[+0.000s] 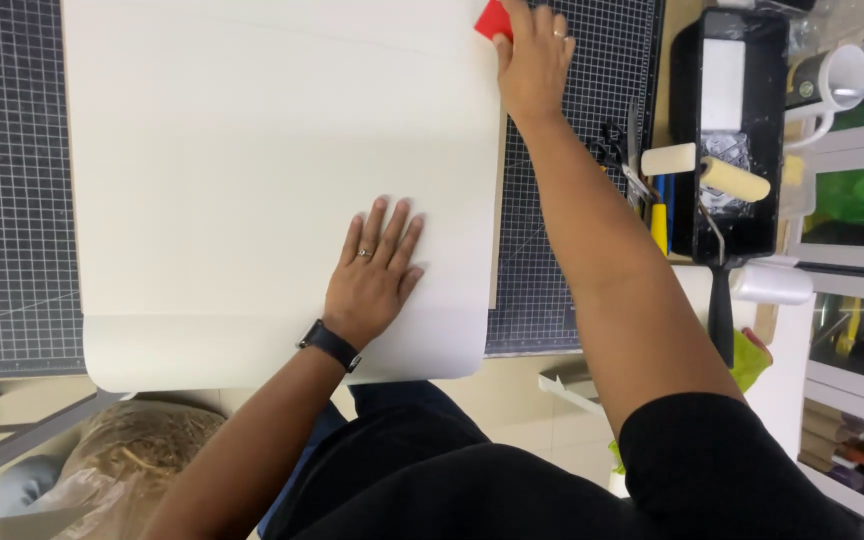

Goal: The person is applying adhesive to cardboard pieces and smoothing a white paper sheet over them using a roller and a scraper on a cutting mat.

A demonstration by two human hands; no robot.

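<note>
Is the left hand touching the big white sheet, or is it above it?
Touching. In the head view the left hand lies flat, palm down with fingers spread, on the large white sheet; no gap or shadow shows under it.

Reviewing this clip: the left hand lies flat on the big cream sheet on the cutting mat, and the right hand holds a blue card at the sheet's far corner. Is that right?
Not quite. In the head view the card under the right hand is red, not blue. The rest holds: the left hand lies flat on the cream sheet, which lies on the gridded cutting mat.
</note>
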